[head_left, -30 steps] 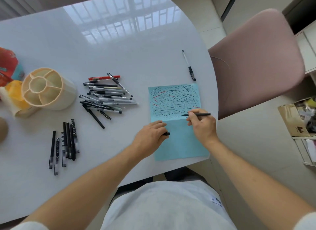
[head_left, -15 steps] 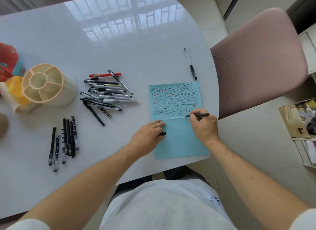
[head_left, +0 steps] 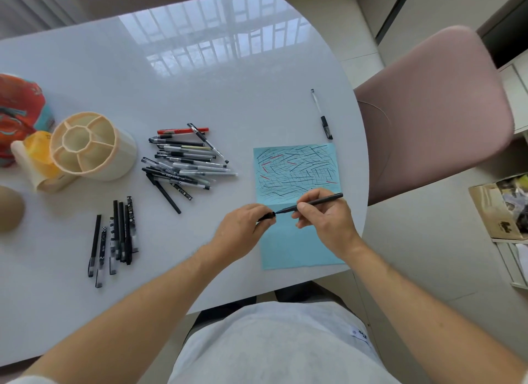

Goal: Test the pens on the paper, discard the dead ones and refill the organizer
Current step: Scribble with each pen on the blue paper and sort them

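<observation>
Your right hand point(head_left: 324, 220) has its grip pinched on the black pen point(head_left: 311, 203); barrel runs L-R w/ a slight rise to the right, tip aimed left at the cap point(head_left: 267, 216), which your left hand point(head_left: 243, 229) pinches in its fingertips. Tip and cap mouth look just about touching, both over the blue paper point(head_left: 297, 240) near its fold, so capping prob. needs a short straight push along the barrel axis; left hand is nearer. Most of the cap is hidden by fingers; can't tell if the nib's in yet. Further out on the surface point(head_left: 200, 83): sorted row point(head_left: 114, 238), loose pile point(head_left: 185, 163), organizer point(head_left: 91, 146), one lone pen point(head_left: 321, 115) by the far edge.
</observation>
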The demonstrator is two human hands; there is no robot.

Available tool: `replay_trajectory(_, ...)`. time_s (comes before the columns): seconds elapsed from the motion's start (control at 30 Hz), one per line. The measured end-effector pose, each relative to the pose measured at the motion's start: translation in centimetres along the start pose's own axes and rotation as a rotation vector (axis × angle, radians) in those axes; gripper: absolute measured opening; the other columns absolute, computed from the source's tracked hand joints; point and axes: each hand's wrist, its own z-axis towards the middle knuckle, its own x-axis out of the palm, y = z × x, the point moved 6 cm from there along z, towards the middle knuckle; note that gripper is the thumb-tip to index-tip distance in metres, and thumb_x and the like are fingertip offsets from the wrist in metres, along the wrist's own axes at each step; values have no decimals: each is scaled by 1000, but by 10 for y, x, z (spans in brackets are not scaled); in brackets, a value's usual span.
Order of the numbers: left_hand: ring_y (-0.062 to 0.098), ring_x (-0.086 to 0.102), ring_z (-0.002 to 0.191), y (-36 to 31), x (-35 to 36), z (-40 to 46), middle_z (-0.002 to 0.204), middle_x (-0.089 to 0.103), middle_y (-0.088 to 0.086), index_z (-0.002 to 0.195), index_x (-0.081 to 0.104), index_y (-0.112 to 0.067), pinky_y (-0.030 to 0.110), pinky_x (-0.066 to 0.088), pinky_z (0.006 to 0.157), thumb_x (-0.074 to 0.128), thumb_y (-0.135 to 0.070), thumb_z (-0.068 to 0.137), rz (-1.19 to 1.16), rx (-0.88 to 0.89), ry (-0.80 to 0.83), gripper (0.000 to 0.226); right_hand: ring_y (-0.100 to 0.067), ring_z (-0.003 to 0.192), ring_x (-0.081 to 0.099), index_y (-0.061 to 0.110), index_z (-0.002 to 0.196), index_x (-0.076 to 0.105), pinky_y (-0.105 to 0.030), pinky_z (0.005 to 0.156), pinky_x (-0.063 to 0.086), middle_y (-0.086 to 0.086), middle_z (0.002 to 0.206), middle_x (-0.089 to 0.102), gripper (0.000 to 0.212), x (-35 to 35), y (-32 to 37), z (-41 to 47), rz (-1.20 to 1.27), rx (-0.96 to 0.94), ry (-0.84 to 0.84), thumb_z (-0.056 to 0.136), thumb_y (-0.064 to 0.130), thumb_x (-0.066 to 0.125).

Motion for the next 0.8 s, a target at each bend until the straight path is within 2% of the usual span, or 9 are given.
replay_trajectory(0.1,12,58,78,-1,-4,-1,88,66,-10,100,67,-24,24,36,62,56,-34,97,27,-4,-7,15,-27,62,70,7,94,68,-33,64,60,-12,77,76,2,11,0,2,-60,8,42,94,5,70)
replay_trajectory(0.23,21,65,71,-7,-11,-5,84,71,-7,99,67,-18,34,49,61,46,-36,96,25,21,9,28,-27,60,69,14,90,74,-33,63,60,-11,75,76,5,33,-4,3,-51,23,100,92,10,72)
replay_trajectory(0.33,21,69,76,0,-17,-13,88,73,-5,101,65,-14,35,53,65,49,-27,99,27,-3,7,21,-25,54,66,22,84,76,-31,55,56,-11,72,74,13,52,-6,6,-14,34,97,92,13,70)
replay_trajectory(0.43,24,68,78,17,-25,-25,90,73,-2,101,64,-11,38,54,67,50,-22,100,60,-67,12,17,-23,50,62,17,80,75,-29,46,50,-11,67,72,16,80,-15,8,-18,69,113,93,9,69)
replay_trajectory(0.6,21,66,74,60,-43,-57,88,73,-5,101,65,-16,40,51,70,46,-32,102,75,-266,-6,24,-18,54,63,12,90,73,-29,50,49,-8,70,73,6,133,-25,25,-134,137,224,91,18,72)
replay_trajectory(0.73,23,63,75,115,-72,-90,80,71,-5,94,62,-19,43,50,70,40,-42,102,83,-562,-145,33,-13,60,65,19,101,72,-28,59,54,0,77,72,15,178,-30,46,-263,147,251,89,28,76)
replay_trajectory(0.8,28,63,73,143,-87,-113,72,67,-2,83,57,-20,43,49,66,34,-48,102,192,-678,-207,41,-15,70,68,22,103,72,-27,69,55,4,80,68,17,198,-31,58,-442,76,234,89,31,74)
